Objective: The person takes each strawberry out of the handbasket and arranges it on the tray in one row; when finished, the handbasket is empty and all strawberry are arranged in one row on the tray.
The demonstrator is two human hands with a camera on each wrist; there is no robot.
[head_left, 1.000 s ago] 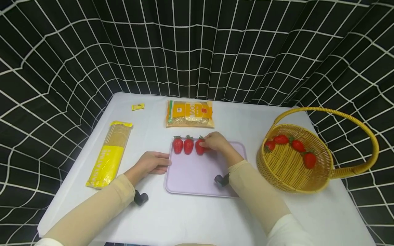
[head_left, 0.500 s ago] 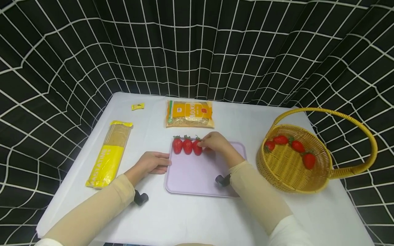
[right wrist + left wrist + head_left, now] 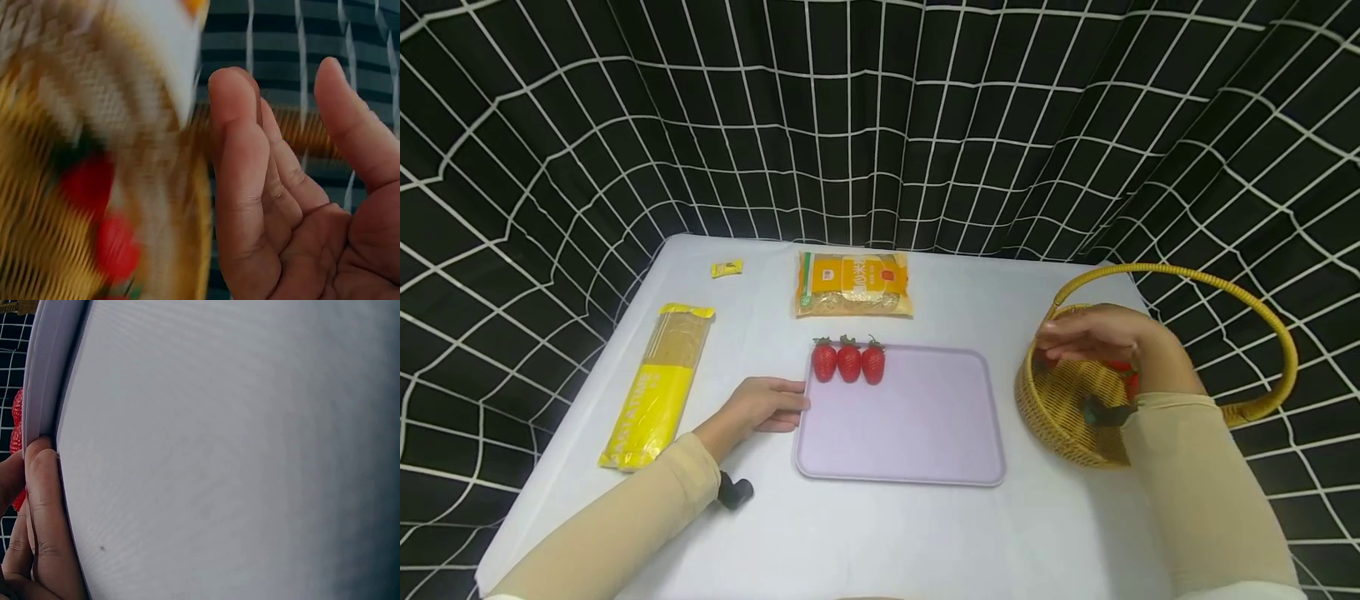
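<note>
My left hand (image 3: 766, 406) grips the left rim of a lilac tray (image 3: 898, 433); in the left wrist view the thumb lies on one side of the rim (image 3: 47, 375) and the fingers on the other. Three red strawberries (image 3: 848, 363) with green tops lie in a row at the tray's back left corner. Over the wicker basket (image 3: 1037, 408) at the right is my right hand (image 3: 1105, 332), its thumb and fingers apart and holding nothing. Inside the basket, strawberries (image 3: 117, 249) appear blurred in the right wrist view; my hand and arm partly cover them in the head view.
The basket's tall handle (image 3: 1240, 304) arches up around my right arm. Behind the tray lies an orange grain bag (image 3: 854, 285). A yellow noodle packet (image 3: 658, 387) and a small yellow packet (image 3: 727, 268) lie at left. Black gridded cloth (image 3: 850, 125) encloses the table.
My right hand has let go of the third strawberry, which now sits close beside the other two, and has moved right to the basket. My left hand keeps its place at the tray rim.
</note>
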